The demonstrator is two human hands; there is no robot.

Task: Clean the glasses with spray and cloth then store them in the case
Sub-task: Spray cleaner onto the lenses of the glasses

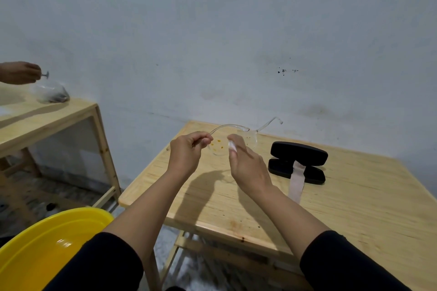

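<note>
Clear-framed glasses with orange specks on one lens are held above the far left part of the wooden table. My left hand pinches the frame at its left side. My right hand grips a small white spray bottle, its top close to the lens. To the right, the black glasses case lies open on the table. A pale cloth hangs out of it toward me.
A yellow basin sits at the lower left, below the table edge. A second wooden table stands at the left, with a plastic bag on it and another person's hand above it.
</note>
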